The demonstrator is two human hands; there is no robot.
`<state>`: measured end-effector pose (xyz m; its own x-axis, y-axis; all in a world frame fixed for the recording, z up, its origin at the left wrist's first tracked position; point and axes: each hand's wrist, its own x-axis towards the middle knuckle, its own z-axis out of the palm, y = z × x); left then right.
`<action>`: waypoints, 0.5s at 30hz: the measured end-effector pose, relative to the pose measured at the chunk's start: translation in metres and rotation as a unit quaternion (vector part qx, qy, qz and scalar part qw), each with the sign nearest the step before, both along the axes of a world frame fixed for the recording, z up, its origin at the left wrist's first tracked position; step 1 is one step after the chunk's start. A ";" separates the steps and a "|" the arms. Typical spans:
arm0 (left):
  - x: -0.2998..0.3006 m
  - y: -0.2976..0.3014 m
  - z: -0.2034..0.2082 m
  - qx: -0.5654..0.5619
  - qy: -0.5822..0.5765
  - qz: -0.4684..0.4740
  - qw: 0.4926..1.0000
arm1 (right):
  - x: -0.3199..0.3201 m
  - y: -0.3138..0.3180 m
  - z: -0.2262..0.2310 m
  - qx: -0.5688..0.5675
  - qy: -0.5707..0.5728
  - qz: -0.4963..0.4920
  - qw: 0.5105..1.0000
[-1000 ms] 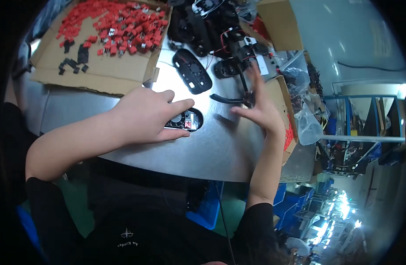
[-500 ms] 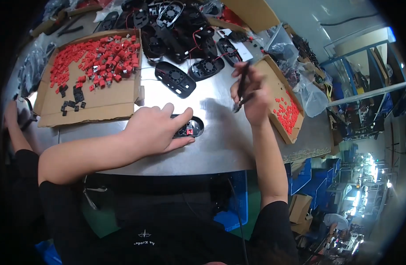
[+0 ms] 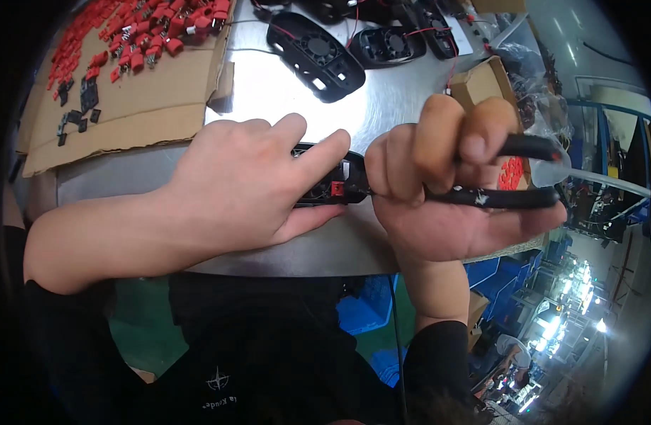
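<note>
My left hand (image 3: 244, 180) grips an oval black plastic housing (image 3: 355, 170) on the metal table, with forefinger and thumb on its opposite long sides. A small red part (image 3: 337, 188) sits inside the housing, near a pale metallic piece. Part of the housing is hidden under my left hand. At its right end, my right hand (image 3: 432, 177) is closed round black-handled pliers (image 3: 506, 197). The two handles point right and stand apart, one of them behind curled fingers. The jaws are hidden by the hand, so contact with the housing cannot be made out.
A cardboard tray (image 3: 138, 124) of red parts and a few black pieces lies at the left. Similar black housings (image 3: 317, 53) with wires lie at the back. On the right, a second cardboard tray (image 3: 485, 83) holds small red pieces (image 3: 510, 174), partly behind my right hand.
My right hand has come down and nearer with the pliers, from above right to the housing's right end. My left hand keeps hold of the housing. The view has moved closer to the table.
</note>
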<state>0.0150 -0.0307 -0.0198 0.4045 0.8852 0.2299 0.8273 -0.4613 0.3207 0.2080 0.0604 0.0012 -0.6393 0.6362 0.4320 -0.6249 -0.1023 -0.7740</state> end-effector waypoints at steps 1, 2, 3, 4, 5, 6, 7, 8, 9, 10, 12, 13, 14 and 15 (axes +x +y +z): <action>0.000 0.000 0.000 0.000 0.002 -0.004 1.000 | 0.000 0.002 -0.003 0.025 0.031 0.040 0.998; -0.001 0.000 -0.001 -0.005 0.000 -0.002 1.000 | -0.001 -0.003 -0.005 -0.002 0.044 0.045 0.998; -0.002 0.000 -0.003 -0.005 -0.001 -0.005 1.000 | -0.003 -0.011 -0.002 -0.007 -0.012 0.016 1.000; -0.003 -0.001 -0.004 -0.005 -0.002 -0.007 1.000 | -0.005 -0.018 0.001 -0.011 -0.069 -0.013 0.997; -0.003 -0.001 -0.005 -0.006 -0.005 -0.005 1.000 | -0.002 -0.019 0.005 0.009 -0.093 -0.015 0.995; -0.003 -0.002 -0.005 -0.010 -0.007 -0.003 1.000 | -0.002 -0.020 0.006 0.009 -0.096 -0.012 0.995; -0.003 -0.003 -0.005 -0.014 -0.009 -0.001 1.000 | -0.002 -0.022 0.008 0.026 -0.104 -0.013 0.994; -0.002 -0.003 -0.005 -0.013 -0.013 0.000 1.000 | -0.002 -0.023 0.009 0.044 -0.114 -0.016 0.992; -0.001 -0.005 -0.005 -0.019 -0.028 0.008 0.999 | -0.003 -0.021 0.010 0.046 -0.117 -0.014 0.992; 0.000 -0.005 -0.005 -0.024 -0.043 0.017 0.999 | -0.004 -0.019 0.011 0.048 -0.054 -0.011 0.997; 0.002 -0.005 -0.001 -0.032 -0.043 0.015 0.998 | -0.001 -0.013 0.016 0.070 0.010 -0.023 0.997; 0.001 -0.005 0.001 -0.041 -0.038 0.011 0.998 | 0.000 -0.016 0.017 0.071 0.008 -0.021 0.997; 0.000 -0.004 0.001 -0.040 -0.041 0.011 0.998 | 0.003 -0.021 0.018 0.058 -0.022 -0.066 0.996; -0.001 -0.003 0.001 -0.051 -0.049 0.009 0.997 | 0.004 -0.024 0.017 0.046 -0.051 -0.113 0.991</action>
